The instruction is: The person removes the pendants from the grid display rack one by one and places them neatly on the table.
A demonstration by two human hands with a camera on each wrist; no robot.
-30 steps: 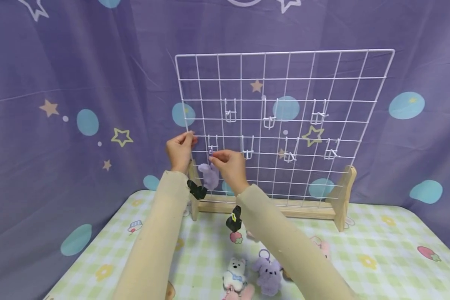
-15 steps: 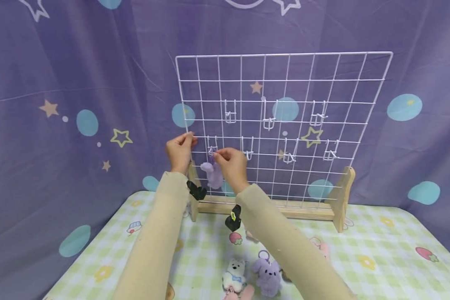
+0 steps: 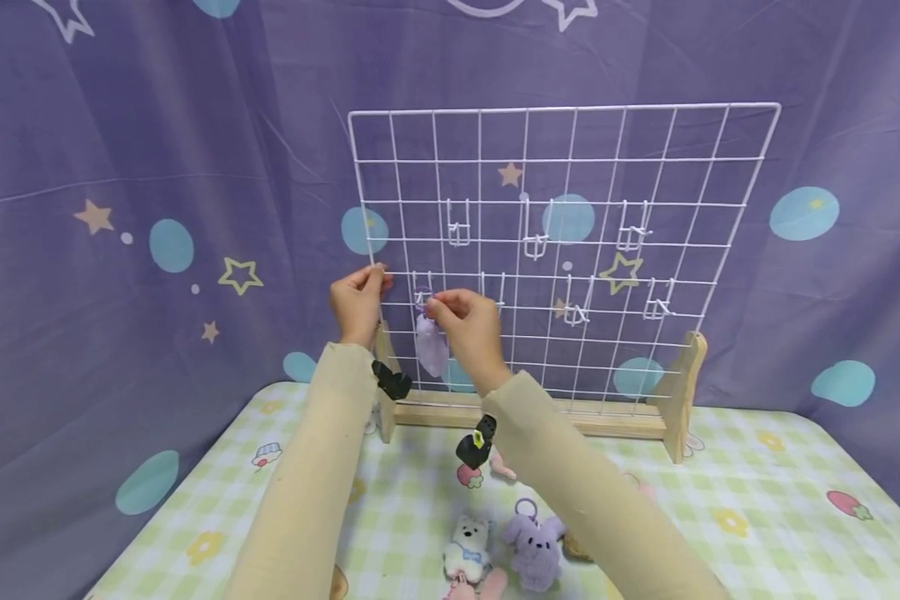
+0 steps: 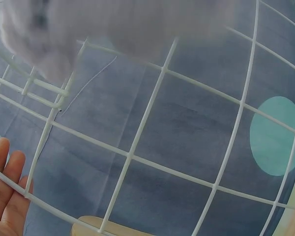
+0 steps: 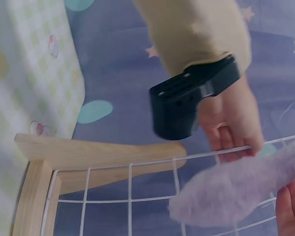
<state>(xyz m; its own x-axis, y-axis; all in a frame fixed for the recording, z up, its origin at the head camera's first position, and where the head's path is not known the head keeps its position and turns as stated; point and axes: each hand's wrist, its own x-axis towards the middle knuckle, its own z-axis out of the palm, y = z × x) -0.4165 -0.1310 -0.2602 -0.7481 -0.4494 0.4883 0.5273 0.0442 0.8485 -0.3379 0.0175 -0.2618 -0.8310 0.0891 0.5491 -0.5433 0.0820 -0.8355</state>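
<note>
In the head view my right hand (image 3: 470, 332) pinches the purple ring at the top of a fluffy lilac plush keychain (image 3: 432, 346). The ring is at a white wire hook (image 3: 422, 293) low on the left of the grid; I cannot tell whether it is around the hook. My left hand (image 3: 357, 304) holds the left edge wire of the white wire grid rack (image 3: 562, 109) between thumb and fingers. Close to the right wrist camera, the lilac plush (image 5: 226, 191) hangs in front of the grid. In the left wrist view its blurred fur (image 4: 113, 24) covers the top.
Several more wire hooks (image 3: 536, 244) hang on the grid, which stands in a wooden base (image 3: 442, 415). On the checked tablecloth lie a white bear plush (image 3: 467, 548), a lilac dog plush (image 3: 536, 552) with a ring, and pink plush pieces (image 3: 483, 587). A purple curtain hangs behind.
My right hand has shifted slightly right and up, with the lilac plush moving along. The plush has turned and now shows a narrower side. My left hand stays on the grid's edge.
</note>
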